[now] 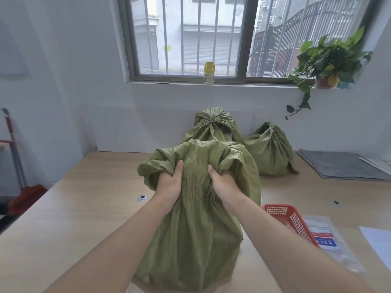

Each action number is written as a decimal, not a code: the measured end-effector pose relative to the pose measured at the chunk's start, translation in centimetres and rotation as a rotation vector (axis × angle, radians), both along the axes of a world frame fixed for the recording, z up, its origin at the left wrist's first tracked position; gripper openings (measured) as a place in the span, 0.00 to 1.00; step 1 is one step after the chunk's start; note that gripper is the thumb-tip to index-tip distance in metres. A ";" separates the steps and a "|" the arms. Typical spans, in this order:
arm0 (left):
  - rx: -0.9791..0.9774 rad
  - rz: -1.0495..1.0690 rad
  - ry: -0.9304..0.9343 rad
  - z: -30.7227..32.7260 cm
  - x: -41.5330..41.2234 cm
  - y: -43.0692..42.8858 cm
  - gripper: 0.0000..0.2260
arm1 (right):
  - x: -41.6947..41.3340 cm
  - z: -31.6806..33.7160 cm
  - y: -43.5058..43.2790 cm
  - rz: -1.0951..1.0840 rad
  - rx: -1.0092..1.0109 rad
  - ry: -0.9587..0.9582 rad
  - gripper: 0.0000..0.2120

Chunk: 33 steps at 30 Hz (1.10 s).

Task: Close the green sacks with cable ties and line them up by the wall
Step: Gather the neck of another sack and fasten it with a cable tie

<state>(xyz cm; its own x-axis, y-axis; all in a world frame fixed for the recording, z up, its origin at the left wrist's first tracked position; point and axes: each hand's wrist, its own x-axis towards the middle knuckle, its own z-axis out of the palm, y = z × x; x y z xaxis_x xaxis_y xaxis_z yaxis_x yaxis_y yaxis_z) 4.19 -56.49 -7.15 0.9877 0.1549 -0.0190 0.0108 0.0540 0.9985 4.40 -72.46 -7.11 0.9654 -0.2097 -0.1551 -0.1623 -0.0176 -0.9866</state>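
Head view — hands [169, 182] bunch crinkly green sack [196, 208]

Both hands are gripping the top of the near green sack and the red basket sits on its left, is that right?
Not quite. The head view shows the red basket on the right of the near green sack, not its left. The left hand and right hand do grip its top.
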 end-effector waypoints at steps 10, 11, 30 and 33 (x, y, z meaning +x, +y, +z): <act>0.043 -0.045 -0.005 -0.2 -0.7 -0.4 0.24 | -1.1 -0.1 0.4 0.134 -0.085 -0.121 0.39; 0.050 -0.057 -0.006 -0.3 -0.7 -0.4 0.23 | -1.0 -0.3 0.4 0.136 -0.091 -0.122 0.37; 0.111 -0.145 0.020 0.2 -1.1 -1.5 0.17 | -1.1 -0.2 0.5 0.058 -0.107 0.012 0.26; 0.080 -0.118 0.053 0.1 -1.1 -1.8 0.15 | -1.1 -0.2 0.6 0.063 -0.130 0.013 0.25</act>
<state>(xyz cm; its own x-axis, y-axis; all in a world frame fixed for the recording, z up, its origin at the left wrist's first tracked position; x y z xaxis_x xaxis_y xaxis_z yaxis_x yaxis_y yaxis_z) 3.08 -58.28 -7.00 0.9971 0.0408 -0.0643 0.0656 -0.0300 0.9974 3.29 -71.84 -7.33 0.9754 -0.1675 -0.1431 -0.1694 -0.1553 -0.9732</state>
